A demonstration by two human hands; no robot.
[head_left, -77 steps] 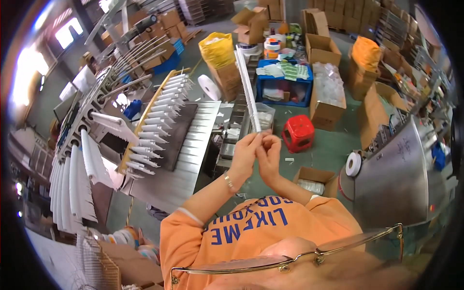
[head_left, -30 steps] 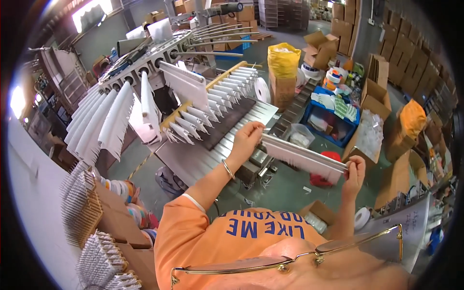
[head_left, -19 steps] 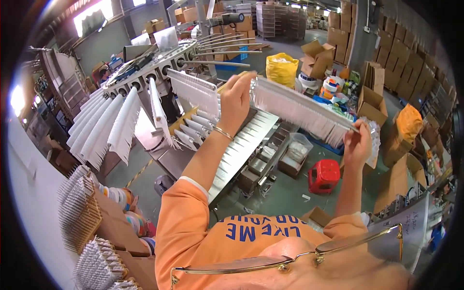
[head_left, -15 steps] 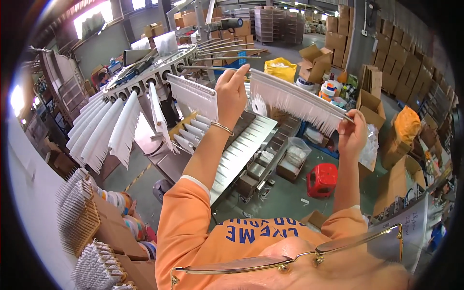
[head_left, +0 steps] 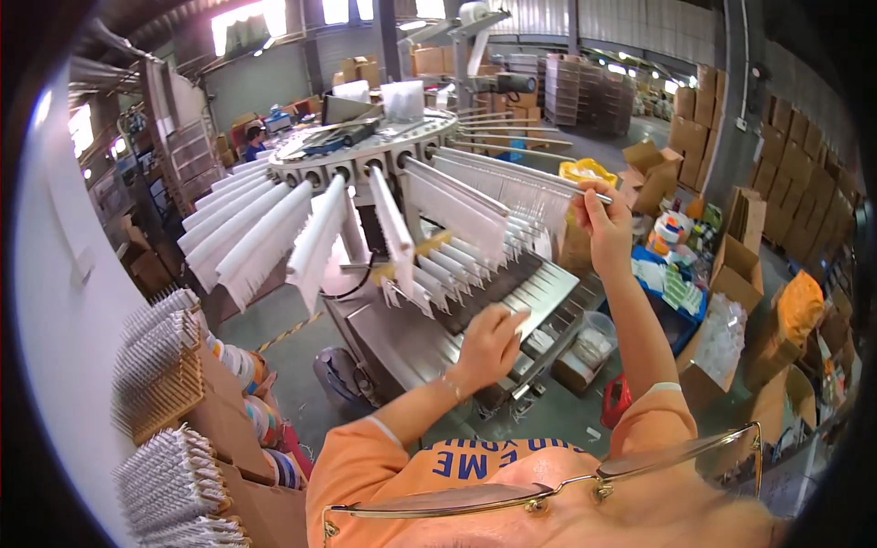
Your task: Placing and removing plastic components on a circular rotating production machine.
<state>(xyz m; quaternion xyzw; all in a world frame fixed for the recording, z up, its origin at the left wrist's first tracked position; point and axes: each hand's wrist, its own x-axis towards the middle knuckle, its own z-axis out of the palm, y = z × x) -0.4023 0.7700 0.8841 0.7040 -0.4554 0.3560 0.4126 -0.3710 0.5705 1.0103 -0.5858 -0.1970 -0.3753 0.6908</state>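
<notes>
Strip (head_left: 534, 194) at carousel (head_left: 379, 149): right hand (head_left: 607, 224) pinches outer end; left hand (head_left: 489, 349) apart, seemingly empty. I judge seating step; next calls for alignment.

The single view came from a fisheye camera worn on the head, which looked downward and also forward. Very near to it were the eyeglasses (head_left: 539, 500), crossing the lower edge, and beyond them the orange shirt (head_left: 361, 461). The left hand (head_left: 489, 349) and the right hand (head_left: 603, 219) appeared at a middle distance, seen from above. The round machine (head_left: 365, 146) stood farther, left of the centre, and the stacked cartons (head_left: 694, 137) were far away at upper right. Straight edges bent toward the dark rim.
</notes>
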